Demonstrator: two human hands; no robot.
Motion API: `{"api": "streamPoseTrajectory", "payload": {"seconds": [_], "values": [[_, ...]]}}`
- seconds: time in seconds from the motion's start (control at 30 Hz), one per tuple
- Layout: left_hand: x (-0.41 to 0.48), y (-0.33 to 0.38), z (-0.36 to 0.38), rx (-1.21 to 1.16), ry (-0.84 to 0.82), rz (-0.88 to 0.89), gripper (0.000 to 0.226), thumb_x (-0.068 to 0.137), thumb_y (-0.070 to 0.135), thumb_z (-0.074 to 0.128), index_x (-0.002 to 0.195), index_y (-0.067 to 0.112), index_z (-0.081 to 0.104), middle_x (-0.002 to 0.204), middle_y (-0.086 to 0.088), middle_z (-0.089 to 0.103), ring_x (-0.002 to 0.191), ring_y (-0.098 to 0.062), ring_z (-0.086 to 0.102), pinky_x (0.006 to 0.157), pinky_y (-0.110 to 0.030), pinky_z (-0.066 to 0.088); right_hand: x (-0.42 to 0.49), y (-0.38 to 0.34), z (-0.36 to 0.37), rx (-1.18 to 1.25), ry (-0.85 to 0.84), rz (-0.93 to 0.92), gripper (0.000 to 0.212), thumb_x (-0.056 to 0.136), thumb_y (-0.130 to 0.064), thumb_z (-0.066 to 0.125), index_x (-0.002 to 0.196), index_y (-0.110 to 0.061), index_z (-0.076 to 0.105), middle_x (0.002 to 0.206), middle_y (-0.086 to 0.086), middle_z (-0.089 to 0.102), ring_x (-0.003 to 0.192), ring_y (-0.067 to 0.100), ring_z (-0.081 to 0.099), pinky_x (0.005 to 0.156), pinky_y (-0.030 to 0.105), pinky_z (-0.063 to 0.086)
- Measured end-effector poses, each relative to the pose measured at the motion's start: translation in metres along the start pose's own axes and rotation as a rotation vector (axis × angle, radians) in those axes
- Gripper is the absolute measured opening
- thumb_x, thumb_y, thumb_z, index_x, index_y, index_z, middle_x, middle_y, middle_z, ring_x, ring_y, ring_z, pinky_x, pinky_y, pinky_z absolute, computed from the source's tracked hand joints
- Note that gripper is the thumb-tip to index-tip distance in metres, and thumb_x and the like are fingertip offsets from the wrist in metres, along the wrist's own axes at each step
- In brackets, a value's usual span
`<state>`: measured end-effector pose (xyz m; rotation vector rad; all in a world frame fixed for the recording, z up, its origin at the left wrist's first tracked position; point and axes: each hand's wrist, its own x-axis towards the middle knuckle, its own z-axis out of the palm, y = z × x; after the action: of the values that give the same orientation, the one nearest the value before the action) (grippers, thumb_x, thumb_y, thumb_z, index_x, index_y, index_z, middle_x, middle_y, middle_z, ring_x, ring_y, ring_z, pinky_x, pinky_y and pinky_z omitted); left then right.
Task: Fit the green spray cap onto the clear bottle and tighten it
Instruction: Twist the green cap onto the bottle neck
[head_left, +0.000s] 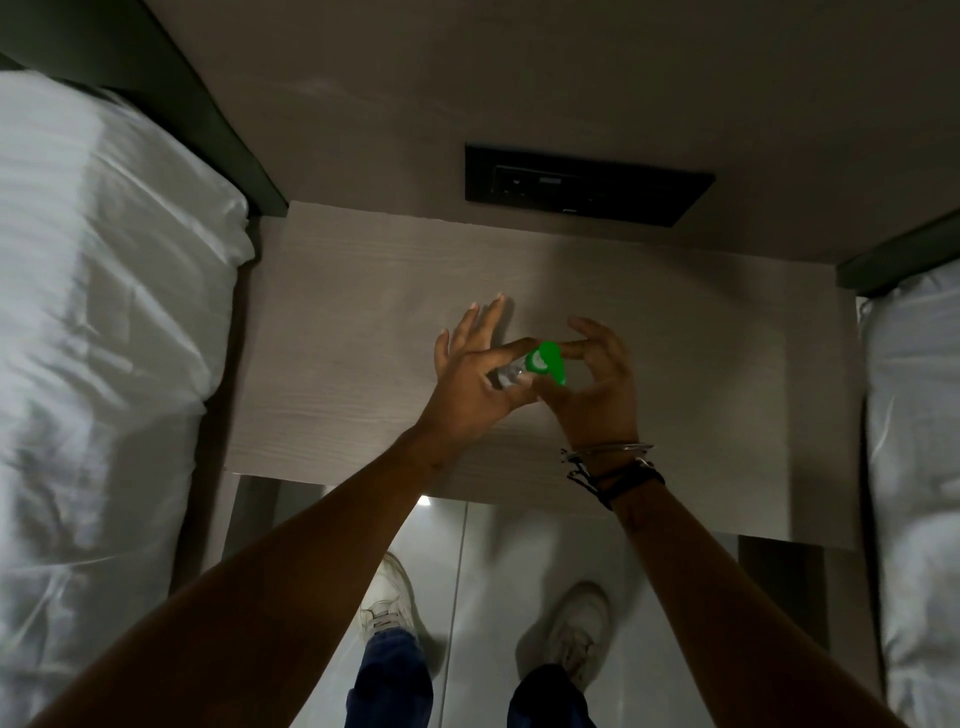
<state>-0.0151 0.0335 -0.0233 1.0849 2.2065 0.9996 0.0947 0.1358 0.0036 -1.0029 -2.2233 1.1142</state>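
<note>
Above the surface (363, 291), the clear bottle (506, 375) is pinched by the left hand (470, 384), lying sideways with its neck pointing right, where the green spray cap (546, 361) is gripped by the right hand (597, 384).

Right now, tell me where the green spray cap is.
In the head view, the green spray cap sits centre frame above the bedside table, on the clear bottle in the left hand, pinched by the right hand.

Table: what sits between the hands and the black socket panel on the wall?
Nothing. In the head view the table is bare from the left hand, right hand and green cap up to the socket panel.
</note>
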Motion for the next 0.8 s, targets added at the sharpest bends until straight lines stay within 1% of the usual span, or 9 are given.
{"api": "streamPoseTrajectory", "payload": {"seconds": [0.07,0.17,0.27,0.33,0.43,0.53,0.6,0.67,0.8], "values": [[-0.001,0.000,0.001,0.006,0.025,0.001,0.034,0.081,0.035,0.070,0.113,0.025,0.068,0.160,-0.001,0.017,0.148,-0.022,0.002,0.116,-0.053,-0.004,0.002,-0.004,0.002,-0.048,-0.004,0.001,0.052,0.054,-0.020,0.092,0.095,-0.004,0.064,0.124,0.019,0.057,0.118,0.031,0.051,0.100,0.052,0.044],[-0.001,0.000,0.001,0.019,0.028,0.009,0.037,0.080,0.035,0.068,0.115,0.025,0.067,0.160,-0.003,0.017,0.148,-0.024,0.003,0.115,-0.053,-0.004,0.001,-0.003,0.001,-0.123,-0.128,-0.011,0.074,0.061,-0.025,0.088,0.124,-0.007,0.054,0.142,0.021,0.043,0.134,0.033,0.038,0.110,0.052,0.036],[0.000,-0.001,0.001,-0.001,0.009,0.010,0.043,0.075,0.044,0.074,0.114,0.026,0.067,0.160,0.000,0.016,0.148,-0.022,0.002,0.114,-0.052,-0.005,0.003,0.002,-0.005,-0.131,-0.207,-0.077,0.040,0.074,-0.013,0.079,0.112,-0.010,0.067,0.143,0.017,0.046,0.136,0.038,0.035,0.109,0.060,0.032],[0.000,-0.002,0.003,0.002,0.012,0.017,0.043,0.073,0.045,0.076,0.111,0.027,0.068,0.160,0.000,0.017,0.147,-0.021,0.003,0.115,-0.053,-0.004,0.005,0.002,-0.007,-0.135,-0.177,-0.074,0.032,0.070,-0.010,0.081,0.100,-0.008,0.071,0.136,0.016,0.054,0.134,0.038,0.038,0.106,0.062,0.034],[-0.001,-0.004,0.005,-0.002,0.046,0.019,0.034,0.075,0.043,0.074,0.105,0.027,0.070,0.159,0.000,0.019,0.147,-0.023,0.004,0.114,-0.054,-0.002,0.010,-0.003,-0.004,-0.141,-0.093,-0.057,0.042,0.056,-0.019,0.089,0.090,-0.006,0.068,0.127,0.017,0.058,0.126,0.035,0.046,0.101,0.059,0.039],[-0.001,-0.007,0.008,0.022,0.066,0.019,0.031,0.076,0.038,0.073,0.105,0.028,0.070,0.159,-0.002,0.020,0.147,-0.025,0.006,0.115,-0.057,0.000,0.010,-0.003,-0.002,-0.167,-0.185,-0.066,0.069,0.055,-0.033,0.090,0.113,-0.010,0.061,0.143,0.018,0.043,0.135,0.033,0.037,0.109,0.056,0.034],[-0.001,-0.007,0.008,0.017,0.053,0.016,0.033,0.074,0.043,0.075,0.104,0.029,0.070,0.159,0.000,0.019,0.148,-0.023,0.005,0.115,-0.055,-0.001,0.011,0.003,-0.005,-0.165,-0.263,-0.107,0.061,0.065,-0.028,0.085,0.120,-0.015,0.061,0.148,0.017,0.040,0.138,0.037,0.031,0.110,0.062,0.029],[0.000,-0.007,0.008,0.002,0.038,0.018,0.035,0.072,0.049,0.074,0.101,0.029,0.070,0.160,0.002,0.018,0.148,-0.022,0.003,0.115,-0.054,-0.003,0.014,0.006,-0.010,-0.178,-0.279,-0.130,0.042,0.069,-0.020,0.082,0.108,-0.017,0.069,0.144,0.014,0.047,0.138,0.039,0.031,0.107,0.066,0.029],[-0.001,-0.007,0.010,0.000,0.055,-0.004,0.036,0.077,0.046,0.068,0.108,0.027,0.069,0.160,0.001,0.018,0.148,-0.022,0.003,0.115,-0.056,-0.002,0.015,-0.001,-0.004,-0.233,-0.155,-0.098,0.037,0.057,-0.029,0.088,0.084,-0.012,0.069,0.127,0.009,0.061,0.132,0.030,0.042,0.103,0.051,0.033]]}}
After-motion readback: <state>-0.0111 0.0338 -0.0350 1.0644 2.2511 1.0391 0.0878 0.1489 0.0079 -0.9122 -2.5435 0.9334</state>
